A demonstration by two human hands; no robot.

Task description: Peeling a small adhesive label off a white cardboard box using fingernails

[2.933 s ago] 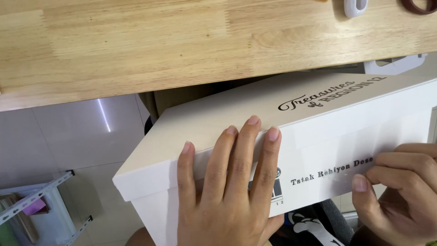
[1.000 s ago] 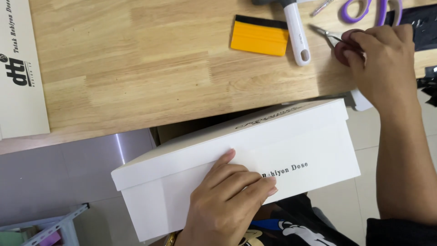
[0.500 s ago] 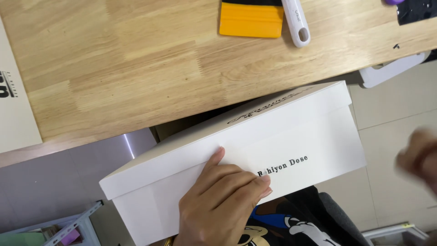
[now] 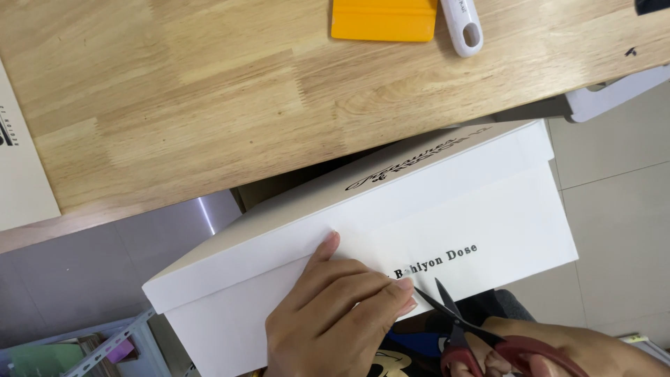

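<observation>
Left hand (image 4: 335,318), fingers flat and together, steadies the white box (image 4: 391,251). Right hand (image 4: 551,359) grips red-handled scissors (image 4: 474,328), blades parted at the lid seam. Keep the tips shallow and clear of the left fingers.

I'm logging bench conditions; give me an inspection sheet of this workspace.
Surface: wooden tabletop, light butcher-block.
Job's things: white lidded box below the table edge; red-handled scissors, blades open at its side.
Clutter: orange scraper, white tool handle, cream card.
Grips: left hand flat on the box; right hand holds the scissors.
Cables: nothing seen.
Surroundings: tiled floor, shelf rack.
</observation>
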